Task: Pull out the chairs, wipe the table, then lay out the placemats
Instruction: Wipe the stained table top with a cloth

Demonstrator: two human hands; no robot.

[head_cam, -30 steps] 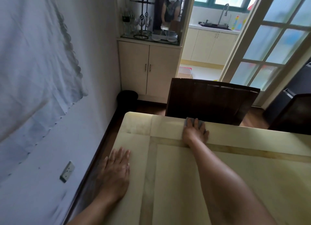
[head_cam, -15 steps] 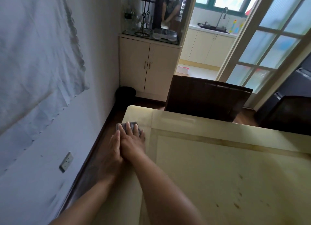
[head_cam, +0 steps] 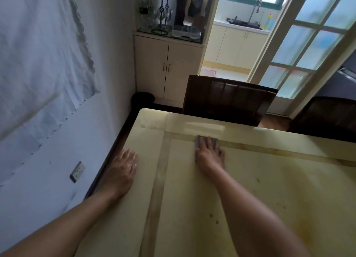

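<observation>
The cream table (head_cam: 260,179) with a darker inlaid border fills the lower right. My right hand (head_cam: 209,153) lies flat, fingers straight, pressing a small grey cloth (head_cam: 212,140) onto the far inlay strip. My left hand (head_cam: 123,168) rests flat on the table's left edge, holding nothing. A dark brown chair (head_cam: 229,99) stands at the far side, and a second dark chair (head_cam: 325,116) stands further right. A few small brown spots show on the tabletop at the lower right.
A white wall with a hanging cloth (head_cam: 38,64) and a socket (head_cam: 77,171) runs close along the table's left. A cream cabinet (head_cam: 167,68) and a black bin (head_cam: 142,100) stand beyond. A glazed door (head_cam: 308,45) is open to a kitchen.
My right hand slid the cloth from the far left corner, beside my left hand, to the right along the inlay strip. My left hand stayed on the left edge.
</observation>
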